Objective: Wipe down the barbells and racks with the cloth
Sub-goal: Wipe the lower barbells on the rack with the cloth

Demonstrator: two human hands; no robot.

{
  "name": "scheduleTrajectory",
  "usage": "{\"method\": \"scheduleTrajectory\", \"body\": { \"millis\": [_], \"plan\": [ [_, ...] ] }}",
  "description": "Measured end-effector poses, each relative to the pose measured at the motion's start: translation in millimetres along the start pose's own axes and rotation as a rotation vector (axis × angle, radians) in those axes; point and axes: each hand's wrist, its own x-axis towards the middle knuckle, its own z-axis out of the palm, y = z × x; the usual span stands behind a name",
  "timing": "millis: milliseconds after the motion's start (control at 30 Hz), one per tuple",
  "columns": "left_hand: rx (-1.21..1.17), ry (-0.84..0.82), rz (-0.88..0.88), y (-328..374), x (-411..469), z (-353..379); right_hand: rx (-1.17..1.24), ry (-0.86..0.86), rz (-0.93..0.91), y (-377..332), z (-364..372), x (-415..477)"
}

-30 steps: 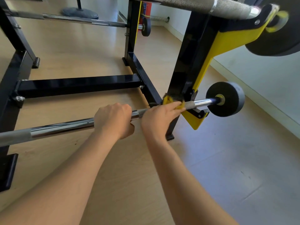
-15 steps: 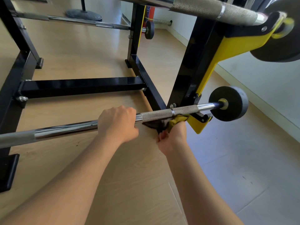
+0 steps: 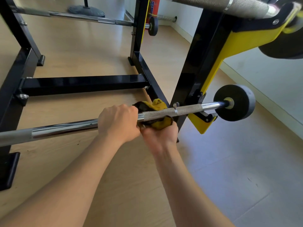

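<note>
The left hand (image 3: 118, 122) grips the lower barbell (image 3: 65, 128) from above, and just right of it the right hand (image 3: 159, 135) holds the yellow cloth (image 3: 161, 124) wrapped under the knurled part, so the wiping seems midway on this bar, with the rack (image 3: 82, 85) and the upper barbell (image 3: 229, 4) probably left.

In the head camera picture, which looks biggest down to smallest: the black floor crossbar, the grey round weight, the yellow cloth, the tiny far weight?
1. Black floor crossbar
2. Grey round weight
3. Yellow cloth: nearly alike with the weight and partly hidden, so this order is unsure
4. Tiny far weight, shrunk by distance
</note>
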Motion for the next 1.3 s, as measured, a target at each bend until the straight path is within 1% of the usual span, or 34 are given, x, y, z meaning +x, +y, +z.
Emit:
{"method": "scheduleTrajectory", "body": {
  "millis": [67,100,167,200,267,300,333,400,433,467,500,533,600,633,667,700,733,767,800,833,867,900,933,967,1000,1033,1067,1100,1133,1167,1200,1233,1300],
  "plan": [
    [0.011,0.0,0.01,-0.8,-0.4,-0.4,-0.095,0.016,0.037,7.9,-3.7,-1.1],
    [0.013,-0.004,0.014,-1.3,-1.0,-0.3,-0.113,0.049,0.013,-0.9,-5.4,2.6],
    [0.017,-0.022,0.017,-1.8,-1.7,-0.7,-0.017,0.123,-0.107,-30.0,-8.6,18.6],
    [0.018,-0.029,0.015,-2.3,-2.1,-0.9,0.081,0.147,-0.167,-43.8,-7.7,25.6],
    [0.019,-0.022,0.012,-2.6,-1.6,-0.8,0.248,0.112,-0.193,-48.0,-3.1,27.9],
    [0.022,-0.004,0.015,-2.6,-1.2,-0.2,0.229,0.058,-0.167,-37.3,-0.9,24.2],
    [0.025,0.017,0.021,-2.6,-1.2,0.7,0.136,0.032,-0.126,-18.9,-2.0,18.1],
    [0.029,0.047,0.041,-2.6,-2.5,1.8,-0.126,0.017,-0.015,14.3,-5.9,-0.3],
    [0.033,0.049,0.052,-2.8,-3.0,2.3,-0.212,0.017,0.042,18.7,-6.1,-7.6],
    [0.035,0.046,0.063,-3.0,-3.6,2.0,-0.239,0.017,0.064,11.4,-5.7,-9.1],
    [0.032,0.04,0.076,-3.2,-3.3,1.7,-0.222,0.03,0.037,-5.0,-6.8,-4.5],
    [0.028,0.035,0.086,-2.9,-2.8,0.7,-0.161,0.067,-0.032,-24.9,-6.5,3.2],
    [0.028,0.019,0.083,-2.2,-2.3,-0.4,0.099,0.158,-0.176,-56.2,-5.6,24.5],
    [0.028,0.012,0.076,-1.9,-2.4,-1.0,0.188,0.16,-0.196,-57.3,-3.3,29.0],
    [0.028,0.007,0.072,-1.5,-2.6,-1.5,0.205,0.106,-0.183,-46.5,-1.2,27.7],
    [0.027,0.01,0.073,-0.6,-2.4,-2.3,0.15,0.027,-0.151,-27.5,-1.2,22.1],
    [0.033,0.021,0.075,-0.9,-2.5,-2.4,0.037,-0.05,-0.101,-5.6,-4.4,13.4],
    [0.039,0.035,0.077,-1.3,-2.8,-1.2,-0.079,-0.082,-0.032,10.0,-6.0,1.7],
    [0.043,0.051,0.076,-1.5,-3.1,-0.7,-0.217,-0.073,0.023,15.6,-7.8,-8.8],
    [0.045,0.062,0.075,-1.6,-3.0,0.0,-0.324,-0.045,0.063,14.0,-9.4,-14.7],
    [0.045,0.067,0.072,-1.5,-2.9,0.6,-0.405,0.001,0.064,6.7,-8.7,-20.4],
    [0.04,0.065,0.07,-1.2,-2.6,1.7,-0.474,0.095,0.017,-3.3,-6.2,-24.8],
    [0.032,0.059,0.068,-1.1,-2.1,2.3,-0.54,0.212,-0.061,-14.1,-1.8,-31.1],
    [0.025,0.053,0.067,-1.0,-1.7,2.8,-0.633,0.336,-0.205,-22.3,1.6,-37.8],
    [0.025,0.047,0.065,-0.9,-1.3,2.7,-0.781,0.42,-0.417,-27.6,4.4,-45.6],
    [0.029,0.042,0.059,-0.7,-0.4,2.4,-0.977,0.457,-0.671,-29.0,7.9,-53.6],
    [0.036,0.037,0.051,-0.5,-0.1,1.8,-1.16,0.415,-0.906,-26.1,11.4,-59.4],
    [0.039,0.032,0.041,0.1,-0.1,1.5,-1.356,0.326,-1.035,-19.9,9.3,-58.5],
    [0.043,0.03,0.032,0.8,-0.4,1.3,-1.562,0.224,-1.052,-13.0,3.5,-51.0],
    [0.053,0.035,0.026,0.9,-1.1,1.6,-1.747,0.14,-1.005,-6.5,-4.1,-39.6],
    [0.067,0.042,0.022,0.7,-2.4,1.7,-1.914,0.116,-0.969,-2.7,-10.7,-28.2],
    [0.076,0.047,0.019,0.5,-3.5,1.8,-2.046,0.139,-0.986,-4.3,-15.4,-17.1],
    [0.072,0.054,0.026,-0.5,-4.8,2.5,-2.156,0.25,-1.05,-21.9,-14.4,-0.1]
  ]
}}
